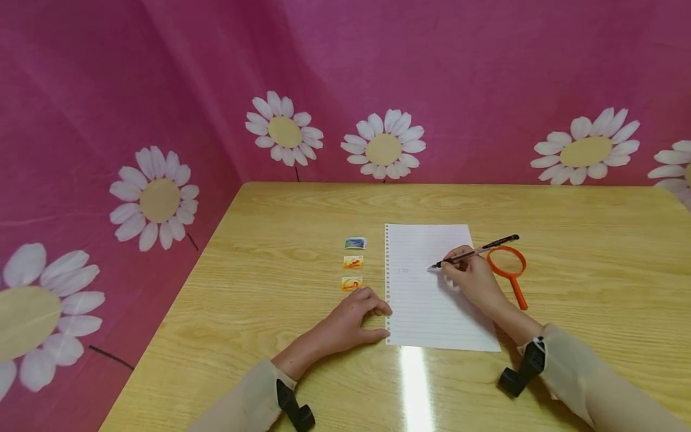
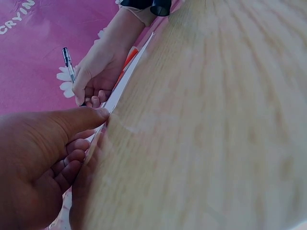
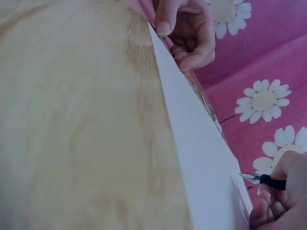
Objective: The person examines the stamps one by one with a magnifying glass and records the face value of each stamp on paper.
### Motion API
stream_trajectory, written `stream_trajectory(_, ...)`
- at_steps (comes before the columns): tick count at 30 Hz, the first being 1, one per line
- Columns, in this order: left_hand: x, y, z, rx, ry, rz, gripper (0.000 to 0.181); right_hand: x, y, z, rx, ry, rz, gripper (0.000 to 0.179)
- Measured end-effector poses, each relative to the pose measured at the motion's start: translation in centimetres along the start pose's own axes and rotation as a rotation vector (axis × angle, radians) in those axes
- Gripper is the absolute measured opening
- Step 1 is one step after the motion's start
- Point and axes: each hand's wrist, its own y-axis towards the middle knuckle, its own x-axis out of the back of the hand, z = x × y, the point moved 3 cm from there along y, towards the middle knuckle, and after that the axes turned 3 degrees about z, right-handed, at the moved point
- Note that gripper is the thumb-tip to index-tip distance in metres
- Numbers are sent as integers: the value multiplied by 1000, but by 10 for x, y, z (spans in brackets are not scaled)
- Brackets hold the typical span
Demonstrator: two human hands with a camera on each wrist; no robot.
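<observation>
The right hand [image 1: 475, 281] pinches a pen [image 1: 486, 246] over the right part of a lined sheet [image 1: 426, 315] on the worktop [image 1: 243, 324], the pen's long axis slanting from its cap at far right to its tip at near left. That tip lies to the right of the faint written marks [image 1: 403, 270], and whether it touches the paper I cannot tell. The left hand [image 1: 353, 319], farther from the pen, rests its loosely spread fingers by the sheet's left edge, gripping nothing.
</observation>
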Motion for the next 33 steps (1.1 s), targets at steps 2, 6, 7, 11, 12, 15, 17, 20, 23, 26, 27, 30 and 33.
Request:
stream_trajectory(2,0,0,0,0,0,2,27,-1,1,-1,3,-14,-6,15)
stream_trajectory(6,0,0,0,4,0,5,27,-3,0,-3,2,-22,-11,14)
stream_trajectory(7,0,0,0,2,0,3,27,-4,0,-3,4,-23,-13,14)
stream_trajectory(11,-1,0,1,-4,3,-4,27,-5,0,-3,35,-36,-37,13)
stream_trajectory(12,-1,0,1,-6,4,-5,27,-5,-1,-3,44,-40,-45,13)
stream_trajectory(15,-1,0,1,-6,3,-5,27,-6,-2,-2,67,-60,-68,12)
stream_trajectory(17,-1,1,1,-6,4,-4,27,-7,-3,-2,74,-71,-74,12)
stream_trajectory(20,-1,1,1,-1,6,0,27,-8,-4,-2,81,-83,-82,12)
stream_trajectory(23,0,0,1,0,7,2,27,-8,-5,-2,87,-84,-86,12)
stream_trajectory(26,1,0,0,-3,12,3,28,-9,-5,-2,84,-74,-80,12)
stream_trajectory(27,1,-1,0,-6,13,2,27,-9,-5,-2,83,-71,-77,12)
stream_trajectory(30,1,-1,0,-14,16,2,27,-9,-5,-2,83,-66,-69,11)
stream_trajectory(33,1,-1,0,-17,14,3,27,-9,-5,-2,93,-64,-73,11)
